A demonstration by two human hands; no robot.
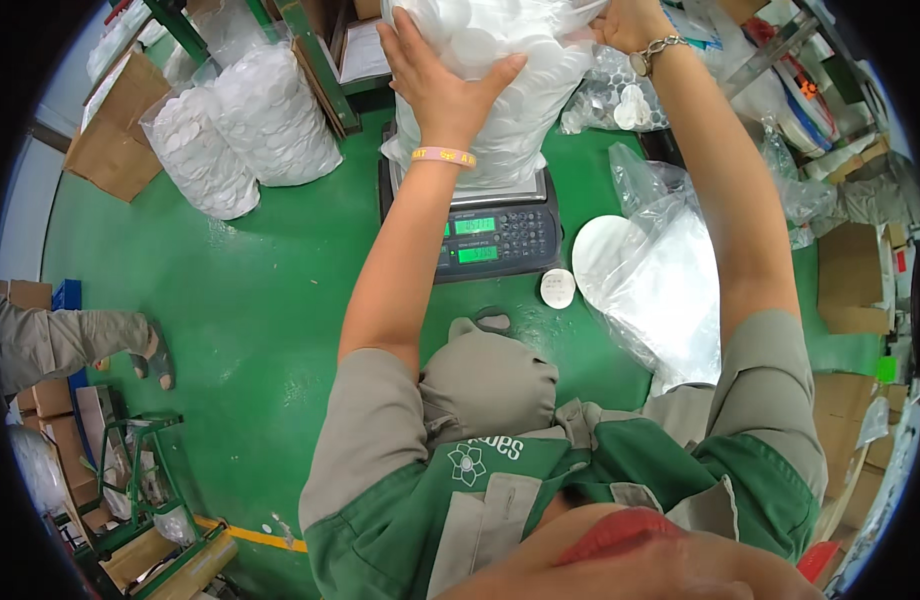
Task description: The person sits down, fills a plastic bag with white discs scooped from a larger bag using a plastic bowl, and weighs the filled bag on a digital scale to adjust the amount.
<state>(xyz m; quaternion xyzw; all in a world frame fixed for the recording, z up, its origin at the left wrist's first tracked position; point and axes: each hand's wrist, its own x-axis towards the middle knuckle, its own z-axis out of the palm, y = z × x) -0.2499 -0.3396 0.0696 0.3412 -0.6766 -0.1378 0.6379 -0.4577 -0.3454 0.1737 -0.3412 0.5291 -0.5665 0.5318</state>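
A tall clear plastic bag (500, 130) full of white round discs stands on a counting scale (495, 240) with lit green displays. My left hand (445, 85) lies against the bag's near left side, fingers and thumb spread. At the top edge of the view, my right hand (630, 25) has its fingers closed at the bag's upper right, where the plastic stretches toward it; the fingertips are partly hidden. A small white disc (557, 288) with marks on it lies by the scale's near right corner.
Right of the scale lie clear plastic sheeting (670, 290) and a large white disc (602, 250). Filled bags (270, 120) and a cardboard box (120, 130) stand far left on the green floor (250, 330). Another person's leg (70, 345) and a green cart (140, 470) are at left.
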